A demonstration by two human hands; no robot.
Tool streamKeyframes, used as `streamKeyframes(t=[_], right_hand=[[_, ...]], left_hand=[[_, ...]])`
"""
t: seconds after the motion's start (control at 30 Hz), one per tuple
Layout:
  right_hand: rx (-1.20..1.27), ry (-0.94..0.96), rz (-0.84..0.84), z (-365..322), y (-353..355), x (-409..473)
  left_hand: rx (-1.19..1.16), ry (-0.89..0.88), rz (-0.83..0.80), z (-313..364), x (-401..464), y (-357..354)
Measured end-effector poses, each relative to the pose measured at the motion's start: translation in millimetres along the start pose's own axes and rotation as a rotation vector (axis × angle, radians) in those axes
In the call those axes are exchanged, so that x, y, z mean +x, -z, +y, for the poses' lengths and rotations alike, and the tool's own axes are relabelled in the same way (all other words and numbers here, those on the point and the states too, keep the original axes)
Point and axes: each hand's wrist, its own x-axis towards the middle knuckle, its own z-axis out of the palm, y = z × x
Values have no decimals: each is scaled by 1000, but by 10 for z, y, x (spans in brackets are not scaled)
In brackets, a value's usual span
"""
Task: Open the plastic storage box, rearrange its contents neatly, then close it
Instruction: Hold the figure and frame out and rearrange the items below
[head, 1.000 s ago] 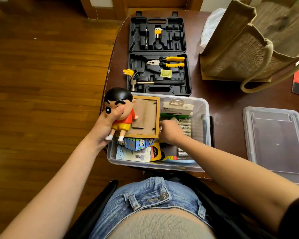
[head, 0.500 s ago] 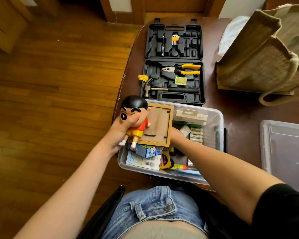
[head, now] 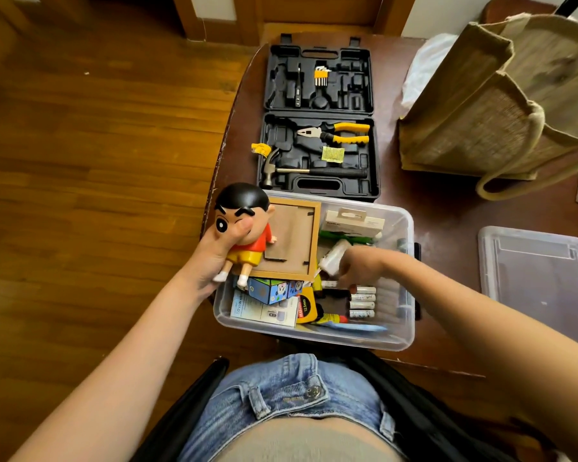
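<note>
Since the earlier frame, the right hand (head: 359, 266) is lifting out from beside the picture frame (head: 289, 241) toward the box's middle, exposing a row of batteries (head: 362, 301).

Nearest, the clear storage box (head: 409, 328) is sitting open at the worktop's (head: 447, 211) near edge. The batteries are lying just nearer than the right hand's fingertips, long axes running left to right. That hand is reaching in from the right, knuckles up, fingers curled down; whether its grip is pinching anything I cannot tell. Left of it, the left hand (head: 214, 255) is gripping a cartoon figurine (head: 247, 228) by the head above the box's left rim, forearm angling in from near left. Right of the box, its lid (head: 541, 278) is lying flat. Farther off, a black tool case (head: 317, 121) is lying open.
</note>
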Motion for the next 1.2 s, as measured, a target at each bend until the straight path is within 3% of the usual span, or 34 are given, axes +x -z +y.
streamKeyframes(t=[0.2, 0.43, 0.6, 1.2], right_hand=[[-440, -88, -90, 79, -290, -209], [-588, -135, -143, 37, -512, -66], [-659, -103, 32, 95, -590, -1], [-450, -107, 79, 78, -673, -1]], left_hand=[[10, -7, -9, -13, 4, 14], [11, -18, -11, -5, -3, -4], [3, -17, -6, -1, -7, -10], [32, -15, 7, 5, -6, -8]])
